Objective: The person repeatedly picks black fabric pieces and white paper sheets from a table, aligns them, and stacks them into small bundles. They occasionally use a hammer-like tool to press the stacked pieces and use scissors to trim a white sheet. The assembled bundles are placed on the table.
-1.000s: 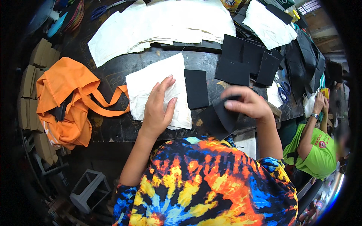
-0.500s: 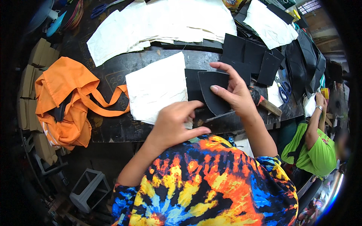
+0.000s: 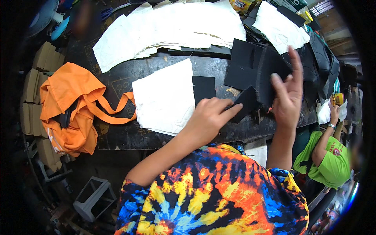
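My left hand [image 3: 211, 117] is closed, pinching a small dark flat piece [image 3: 247, 102] between thumb and fingers just above the table. Over the right part of the table, my right hand [image 3: 289, 96] has its thumb against a black sheet piece with a curved edge [image 3: 268, 78]; its index finger points up, and the grip behind the piece is partly hidden. Left of these, a black rectangular piece [image 3: 204, 87] lies beside a stack of white cloth pieces [image 3: 163, 96]. More black pieces [image 3: 241, 62] lie behind my right hand, partly covered.
An orange bag [image 3: 72, 105] with a strap rests on the dark table's left end. Overlapping white cloths [image 3: 168, 29] fan across the back. Black material [image 3: 323, 66] hangs at the right edge. A grey stool [image 3: 94, 199] stands lower left; a person in green [image 3: 329, 156] works at right.
My right hand has moved right with the curved black piece. My left hand has moved right and up and now pinches a small dark piece. The view has shifted slightly.
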`<action>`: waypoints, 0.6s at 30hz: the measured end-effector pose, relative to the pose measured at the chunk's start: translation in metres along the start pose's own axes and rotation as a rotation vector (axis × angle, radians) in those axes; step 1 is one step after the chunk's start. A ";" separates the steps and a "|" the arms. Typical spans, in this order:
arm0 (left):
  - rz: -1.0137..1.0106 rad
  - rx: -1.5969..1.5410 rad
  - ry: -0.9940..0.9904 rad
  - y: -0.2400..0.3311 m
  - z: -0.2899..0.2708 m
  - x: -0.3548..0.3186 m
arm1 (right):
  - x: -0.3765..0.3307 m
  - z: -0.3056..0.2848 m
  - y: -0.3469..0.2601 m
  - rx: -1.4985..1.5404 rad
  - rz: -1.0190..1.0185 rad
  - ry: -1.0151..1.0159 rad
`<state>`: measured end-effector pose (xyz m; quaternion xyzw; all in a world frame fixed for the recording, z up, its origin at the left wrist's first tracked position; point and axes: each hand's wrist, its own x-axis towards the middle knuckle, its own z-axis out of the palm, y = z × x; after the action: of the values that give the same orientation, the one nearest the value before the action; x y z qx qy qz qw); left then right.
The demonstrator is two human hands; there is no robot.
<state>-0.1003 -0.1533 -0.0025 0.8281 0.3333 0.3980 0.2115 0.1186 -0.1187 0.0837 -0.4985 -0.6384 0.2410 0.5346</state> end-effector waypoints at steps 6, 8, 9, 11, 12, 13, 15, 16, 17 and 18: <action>-0.440 0.078 0.264 -0.023 -0.046 -0.053 | -0.025 0.056 0.016 0.356 0.188 -0.314; -0.459 -0.036 0.269 -0.027 -0.047 -0.059 | -0.030 0.072 0.020 0.255 0.141 -0.410; -0.450 -0.024 0.268 -0.027 -0.046 -0.060 | -0.031 0.080 0.022 0.227 0.156 -0.432; -0.417 -0.005 0.242 -0.027 -0.045 -0.061 | -0.034 0.088 0.023 0.176 0.262 -0.464; -0.427 -0.013 0.240 -0.027 -0.045 -0.061 | -0.035 0.090 0.024 0.154 0.251 -0.483; -0.429 -0.022 0.241 -0.027 -0.045 -0.061 | -0.035 0.091 0.025 0.132 0.240 -0.502; -0.433 -0.039 0.241 -0.028 -0.045 -0.061 | -0.036 0.092 0.026 0.122 0.197 -0.548; -0.433 -0.046 0.240 -0.029 -0.046 -0.061 | -0.036 0.092 0.027 0.093 0.178 -0.557; -0.432 -0.052 0.240 -0.029 -0.046 -0.061 | -0.036 0.092 0.027 0.069 0.155 -0.559; -0.435 -0.060 0.245 -0.029 -0.046 -0.061 | -0.036 0.091 0.027 0.044 0.137 -0.568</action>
<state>-0.1765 -0.1735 -0.0246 0.6758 0.5148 0.4504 0.2748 0.0420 -0.1199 0.0170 -0.4411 -0.7220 0.4205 0.3277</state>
